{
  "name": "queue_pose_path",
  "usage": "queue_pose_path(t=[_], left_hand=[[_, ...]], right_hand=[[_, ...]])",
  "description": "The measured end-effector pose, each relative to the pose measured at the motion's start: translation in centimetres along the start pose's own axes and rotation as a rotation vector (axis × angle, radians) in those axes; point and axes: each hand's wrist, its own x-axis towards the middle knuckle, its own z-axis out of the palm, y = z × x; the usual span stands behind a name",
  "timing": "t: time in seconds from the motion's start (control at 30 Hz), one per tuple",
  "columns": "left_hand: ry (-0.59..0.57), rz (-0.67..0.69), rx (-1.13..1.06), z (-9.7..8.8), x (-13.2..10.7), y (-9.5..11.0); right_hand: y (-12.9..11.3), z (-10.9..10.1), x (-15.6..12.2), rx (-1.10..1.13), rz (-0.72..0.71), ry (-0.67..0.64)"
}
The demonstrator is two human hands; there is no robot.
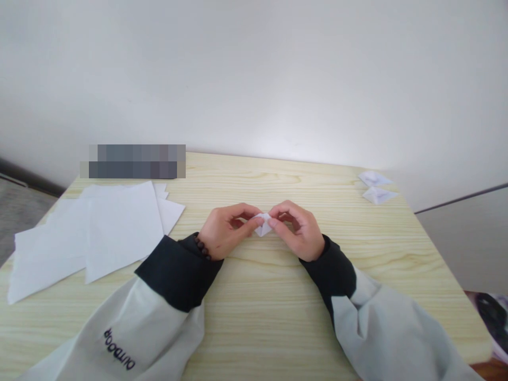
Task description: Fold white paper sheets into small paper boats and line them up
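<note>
A small folded piece of white paper (263,225) lies between both hands at the middle of a light wooden table (262,312). My left hand (226,230) pinches its left side with thumb and fingers curled. From the other side my right hand (298,228) pinches it the same way. Both wrists rest on the tabletop. Most of the paper is hidden by the fingers.
A loose stack of white paper sheets (95,233) lies at the left of the table. Two small folded white paper shapes (376,187) sit near the far right corner. A white wall stands behind the table.
</note>
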Motion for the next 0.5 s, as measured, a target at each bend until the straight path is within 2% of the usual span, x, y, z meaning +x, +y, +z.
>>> queue_pose_path(t=[0.13, 0.33, 0.5], left_hand=[[-0.001, -0.021, -0.052, 0.06, -0.09, -0.01], [0.042, 0.006, -0.055, -0.19, -0.02, -0.29], [0.033, -0.04, -0.077, -0.17, 0.03, -0.28]], right_hand=[[-0.22, -0.04, -0.02, -0.053, 0.021, -0.072], [-0.36, 0.08, 0.03, -0.064, 0.053, -0.075], [-0.08, 0.12, -0.07, -0.065, 0.116, -0.056]])
